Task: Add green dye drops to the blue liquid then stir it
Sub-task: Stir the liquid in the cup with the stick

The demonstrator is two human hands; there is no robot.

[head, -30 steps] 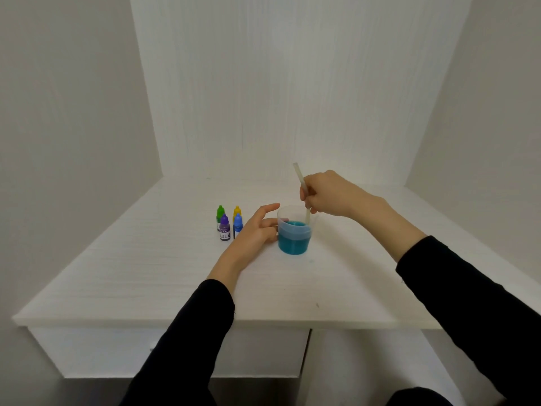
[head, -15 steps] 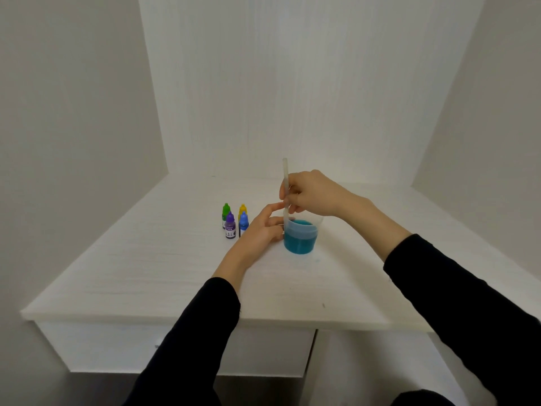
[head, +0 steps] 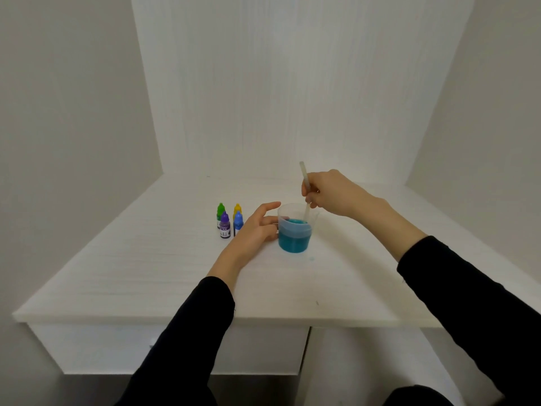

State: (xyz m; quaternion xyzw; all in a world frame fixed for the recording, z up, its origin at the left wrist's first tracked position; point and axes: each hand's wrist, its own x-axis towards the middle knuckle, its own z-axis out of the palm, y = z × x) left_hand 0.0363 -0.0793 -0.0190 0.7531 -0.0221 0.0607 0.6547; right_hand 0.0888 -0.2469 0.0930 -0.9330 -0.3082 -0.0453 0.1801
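Stir in progress. Right hand (head: 330, 193) pinches the stir stick (head: 305, 186) near its top, grip clenched round it; lower end sits in the blue liquid (head: 294, 238) inside the clear cup (head: 294, 227).

Change over the last second: stick top was leaning away to the left, went near upright half a second ago, now leans left again with the tip toward the cup's right wall. So the stick is going round the cup, and the right hand has swung back right over the rim. Reads as one stirring circle done.

Left hand (head: 253, 230) is unchanged in role: fingers relaxed and fairly straight, fingertips against the cup's left wall, steadying it, not wrapped round it. Cup has kept its spot relative to the bottles, roughly mid-table, a bit toward the far edge.

Green dye bottle (head: 220, 213) stands capped in the four-bottle cluster just left of the left hand, with the yellow bottle (head: 237, 210), purple bottle (head: 224, 225) and blue bottle (head: 238, 221). Nobody is touching them. Judging from that, the drop step is over and only mixing is left.

Liquid looks teal-blue, a shade greener at the surface; can't tell if it's uniform yet.

Small bluish spot on the table (head: 311, 258) just in front of the cup, likely a splash. Risk: faster stirring spills more, since the steadying hand only rests against the cup.
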